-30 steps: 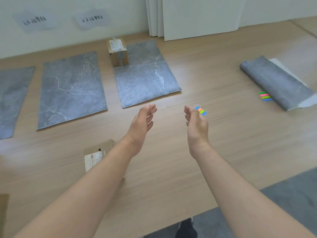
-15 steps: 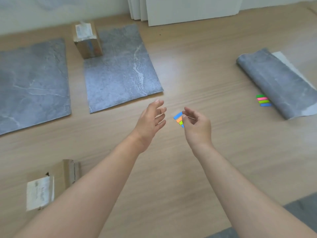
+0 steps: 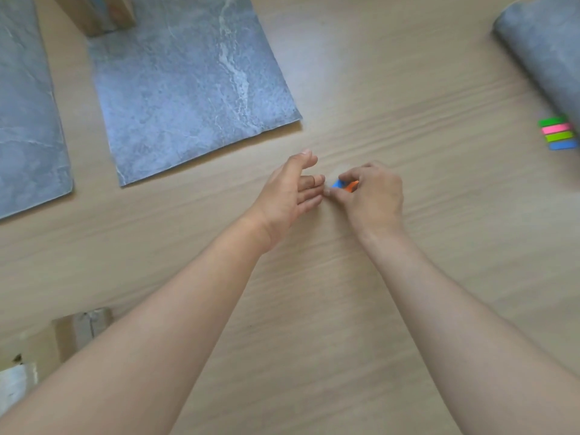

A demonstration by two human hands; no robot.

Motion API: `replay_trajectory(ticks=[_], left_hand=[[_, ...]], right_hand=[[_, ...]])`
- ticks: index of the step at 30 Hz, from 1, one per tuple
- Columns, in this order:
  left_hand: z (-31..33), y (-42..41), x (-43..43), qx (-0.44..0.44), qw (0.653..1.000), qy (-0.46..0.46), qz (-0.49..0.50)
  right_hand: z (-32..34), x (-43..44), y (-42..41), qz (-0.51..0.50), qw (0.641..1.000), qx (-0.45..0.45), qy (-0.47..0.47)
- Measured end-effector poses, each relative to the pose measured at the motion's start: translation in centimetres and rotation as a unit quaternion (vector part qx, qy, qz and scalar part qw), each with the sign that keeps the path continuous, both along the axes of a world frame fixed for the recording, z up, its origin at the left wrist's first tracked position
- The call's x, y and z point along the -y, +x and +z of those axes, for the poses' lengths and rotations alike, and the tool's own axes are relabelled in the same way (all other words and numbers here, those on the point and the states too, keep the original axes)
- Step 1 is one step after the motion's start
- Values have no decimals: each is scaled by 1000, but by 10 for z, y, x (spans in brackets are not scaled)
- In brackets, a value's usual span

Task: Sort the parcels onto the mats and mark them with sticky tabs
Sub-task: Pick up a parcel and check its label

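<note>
The right hand [image 3: 372,199] has thumb and fingertips pinched on a small pad of sticky tabs [image 3: 344,184], with blue and orange showing between the fingers, low over the middle of the wooden surface [image 3: 408,89]. The left hand [image 3: 287,191] is just beside it, its fingers straight and loose, their tips nearly at the pad, gripping nothing. This looks like the marking step: a single tab is about to be freed. The next move probably calls for the left fingertips to catch the edge of one tab and peel it while the right hand steadies the pad; such thin strips may lift in pairs. Beyond the hands lies a grey marbled mat [image 3: 188,86], with a cardboard parcel [image 3: 97,11] at its far left corner and a second mat [image 3: 28,120] towards the left edge. Another parcel [image 3: 83,329] sits at the near left, partly hidden by the forearm. By the right edge a rolled mat [image 3: 539,51] lies with a spare set of tabs [image 3: 555,135] beside it. No more of the room shows.
</note>
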State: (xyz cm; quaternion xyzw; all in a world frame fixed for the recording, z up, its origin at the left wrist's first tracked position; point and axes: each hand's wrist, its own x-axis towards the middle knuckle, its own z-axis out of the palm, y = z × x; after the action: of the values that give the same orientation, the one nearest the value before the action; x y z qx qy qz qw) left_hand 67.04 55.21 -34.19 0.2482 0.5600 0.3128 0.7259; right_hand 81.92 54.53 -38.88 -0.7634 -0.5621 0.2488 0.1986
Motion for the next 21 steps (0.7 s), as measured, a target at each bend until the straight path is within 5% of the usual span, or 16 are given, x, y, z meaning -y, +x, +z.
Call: replay_trajectory(ticks=[12,17,21], left_hand=[[0,-15,-4,5,1000,-14,4],[2,-12,-2,25,1000,-18,-1],[3,-5,-3,46,998,-53,-2]], right_hand=[[8,-14,3,-73,996,-35,-43],[9,-6,0,34,995,98,-8],[7,-2,1,40,994,103,11]])
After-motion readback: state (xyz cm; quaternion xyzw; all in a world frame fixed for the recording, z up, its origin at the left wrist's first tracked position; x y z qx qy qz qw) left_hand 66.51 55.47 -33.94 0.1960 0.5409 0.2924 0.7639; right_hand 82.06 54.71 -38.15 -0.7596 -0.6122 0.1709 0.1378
